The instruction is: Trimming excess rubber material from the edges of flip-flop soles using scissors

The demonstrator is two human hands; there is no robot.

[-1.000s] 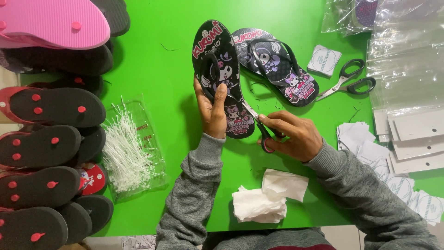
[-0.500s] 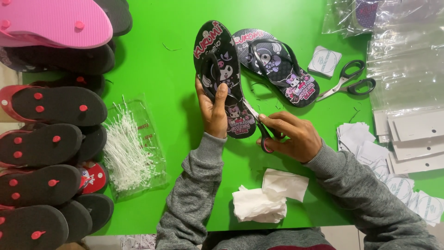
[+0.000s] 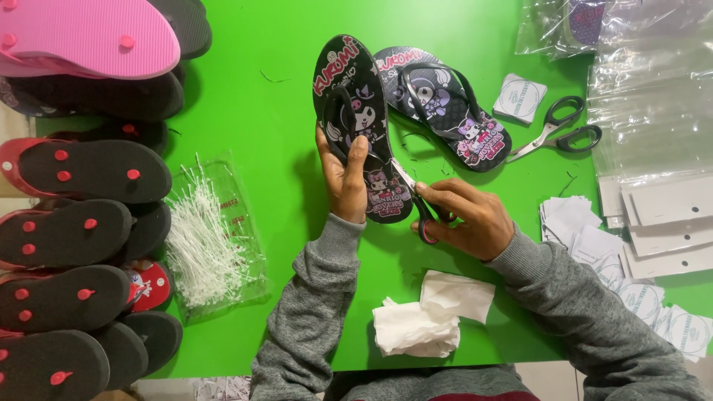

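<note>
Above the middle of the green desk [image 3: 282, 74], a black flip-flop [image 3: 355, 96] with cartoon print is held raised, toe toward 12 o'clock, heel toward 6. It is gripped by the left hand [image 3: 343, 174] near the heel end: the thumb is laid over the printed footbed, the other fingers are wrapped behind the sole. At 3 o'clock of that hand, small scissors [image 3: 417, 202] with a reddish handle are held by the right hand [image 3: 466, 219], fingers closed through and around the loops; the blades are pointed toward 10 o'clock and are met by the flip-flop's right edge near the heel. Whether the blades are parted cannot be told.

At 2 o'clock of the held flip-flop, its matching mate [image 3: 445, 108] is laid flat on the desk, strap up. Further toward 3 o'clock, a larger pair of black-handled scissors [image 3: 557, 132] and a small white square packet [image 3: 520, 96] are seen. Crumpled white tissue [image 3: 427, 315] is placed at 6 o'clock, between the grey sleeves. A clear bag of white plastic tag fasteners [image 3: 204, 238] is found at 8 o'clock. Along the 9 o'clock edge, black flip-flops with red plugs [image 3: 82, 171] are stacked sole-up, with a pink one [image 3: 82, 33] at 10 o'clock. Clear plastic bags [image 3: 646, 82] and white round-printed cards [image 3: 653, 297] are spread along the 3 to 4 o'clock side.
</note>
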